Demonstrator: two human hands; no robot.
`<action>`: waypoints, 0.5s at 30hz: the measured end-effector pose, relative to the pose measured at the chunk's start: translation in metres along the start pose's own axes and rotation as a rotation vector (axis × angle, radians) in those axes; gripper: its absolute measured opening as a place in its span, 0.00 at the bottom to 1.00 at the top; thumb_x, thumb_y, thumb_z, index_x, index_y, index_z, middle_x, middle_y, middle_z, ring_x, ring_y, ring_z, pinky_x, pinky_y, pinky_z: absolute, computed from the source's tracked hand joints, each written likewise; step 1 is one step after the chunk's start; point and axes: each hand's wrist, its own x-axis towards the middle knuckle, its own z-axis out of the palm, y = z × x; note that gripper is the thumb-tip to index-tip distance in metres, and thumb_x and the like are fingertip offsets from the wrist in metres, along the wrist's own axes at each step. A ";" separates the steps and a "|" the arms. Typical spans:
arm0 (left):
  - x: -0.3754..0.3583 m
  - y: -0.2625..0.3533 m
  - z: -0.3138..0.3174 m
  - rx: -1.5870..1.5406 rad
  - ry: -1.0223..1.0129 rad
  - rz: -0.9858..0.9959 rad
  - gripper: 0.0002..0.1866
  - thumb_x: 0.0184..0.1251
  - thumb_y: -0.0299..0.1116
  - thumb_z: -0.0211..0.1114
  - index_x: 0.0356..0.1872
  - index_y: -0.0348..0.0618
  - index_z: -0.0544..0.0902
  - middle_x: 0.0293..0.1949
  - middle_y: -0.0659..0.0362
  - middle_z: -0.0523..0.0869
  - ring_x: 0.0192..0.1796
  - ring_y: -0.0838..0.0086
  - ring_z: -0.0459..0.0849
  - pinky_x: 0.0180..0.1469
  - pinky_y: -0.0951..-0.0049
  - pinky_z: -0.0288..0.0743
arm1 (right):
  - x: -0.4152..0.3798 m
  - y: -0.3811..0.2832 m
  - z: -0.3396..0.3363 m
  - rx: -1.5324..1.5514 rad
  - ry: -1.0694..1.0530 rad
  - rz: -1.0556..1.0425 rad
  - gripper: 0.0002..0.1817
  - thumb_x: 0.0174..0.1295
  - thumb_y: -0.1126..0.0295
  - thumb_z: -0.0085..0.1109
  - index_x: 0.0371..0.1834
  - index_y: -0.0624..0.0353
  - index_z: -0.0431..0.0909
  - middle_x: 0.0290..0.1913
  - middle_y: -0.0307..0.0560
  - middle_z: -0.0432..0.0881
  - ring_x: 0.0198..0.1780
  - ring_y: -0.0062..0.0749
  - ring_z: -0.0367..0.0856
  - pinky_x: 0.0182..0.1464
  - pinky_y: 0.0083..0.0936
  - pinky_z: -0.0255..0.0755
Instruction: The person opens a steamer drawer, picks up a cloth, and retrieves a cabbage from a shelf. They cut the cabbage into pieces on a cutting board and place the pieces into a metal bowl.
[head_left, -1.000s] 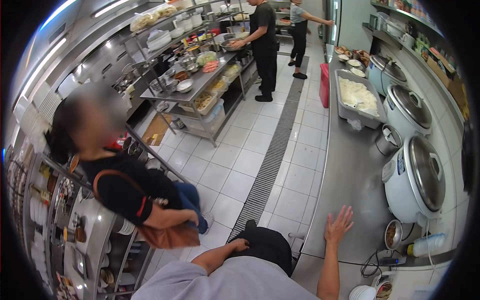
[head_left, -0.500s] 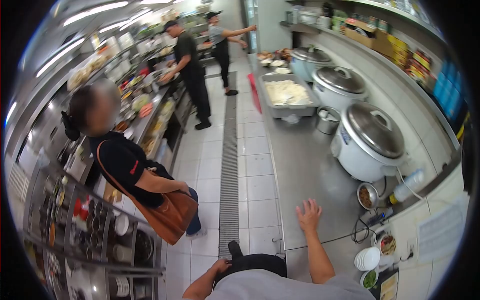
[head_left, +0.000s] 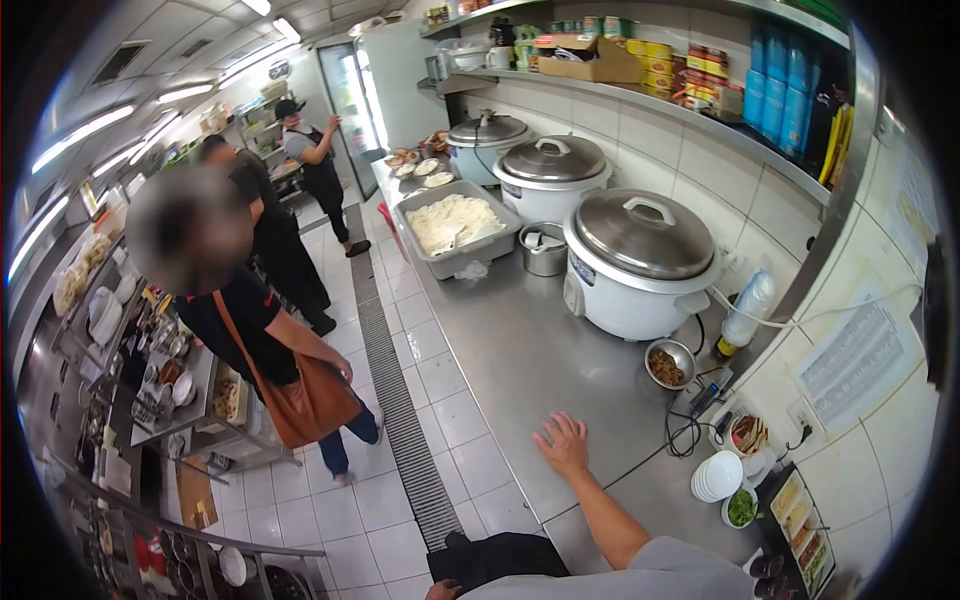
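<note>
My right hand (head_left: 563, 442) rests on the stainless steel counter (head_left: 500, 350), palm down with its fingers apart and nothing held. My left hand (head_left: 444, 590) shows only in part at the bottom edge, beside my dark apron (head_left: 500, 560); its fingers are too hidden to read. Beyond my right hand, a metal bowl of brown food (head_left: 670, 364) sits by a large white rice cooker (head_left: 640, 285) with a steel lid. Farther along the counter are a grey tub of white rice (head_left: 455, 225) and a steel pot (head_left: 543, 250).
A person with a brown shoulder bag (head_left: 310, 405) stands at the left, with two more people beyond. A floor drain (head_left: 400, 400) runs along the aisle. White bowls (head_left: 717, 476), a bowl of green herbs (head_left: 740, 507) and cables (head_left: 685, 430) lie right of my arm.
My view has turned to the right, so the counter and cookers sit farther left. My right hand stays flat on the counter. My left hand has dropped mostly out of sight.
</note>
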 end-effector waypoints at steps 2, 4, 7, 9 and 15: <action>0.000 -0.001 -0.011 0.020 0.001 0.016 0.31 0.65 0.55 0.63 0.58 0.40 0.81 0.57 0.49 0.84 0.60 0.56 0.82 0.63 0.63 0.73 | -0.001 -0.001 0.000 0.014 0.014 0.006 0.25 0.67 0.48 0.55 0.56 0.54 0.82 0.66 0.48 0.74 0.72 0.43 0.64 0.73 0.52 0.49; 0.004 0.005 -0.025 0.041 0.008 0.039 0.30 0.65 0.55 0.63 0.58 0.39 0.81 0.57 0.48 0.84 0.60 0.56 0.82 0.63 0.63 0.73 | 0.000 -0.001 0.001 0.020 0.002 0.001 0.24 0.69 0.48 0.54 0.56 0.54 0.82 0.65 0.48 0.74 0.72 0.43 0.64 0.72 0.53 0.50; 0.014 0.018 -0.049 0.082 0.008 0.087 0.30 0.65 0.55 0.62 0.57 0.39 0.81 0.56 0.48 0.84 0.59 0.56 0.82 0.63 0.63 0.73 | 0.000 -0.002 -0.001 0.029 0.007 -0.001 0.23 0.69 0.48 0.53 0.55 0.53 0.82 0.65 0.47 0.74 0.71 0.42 0.64 0.72 0.55 0.51; 0.021 0.020 -0.055 0.103 0.002 0.114 0.30 0.66 0.55 0.62 0.57 0.39 0.81 0.56 0.48 0.84 0.59 0.56 0.82 0.63 0.63 0.73 | 0.000 -0.003 -0.004 0.021 0.018 0.005 0.23 0.69 0.48 0.53 0.55 0.53 0.82 0.65 0.47 0.74 0.71 0.42 0.64 0.71 0.55 0.51; 0.025 0.024 -0.080 0.144 0.007 0.154 0.30 0.66 0.55 0.62 0.57 0.39 0.82 0.55 0.47 0.84 0.59 0.56 0.82 0.62 0.62 0.73 | -0.002 -0.001 0.001 0.024 0.036 -0.012 0.22 0.70 0.49 0.52 0.54 0.52 0.82 0.64 0.45 0.74 0.71 0.41 0.65 0.71 0.54 0.51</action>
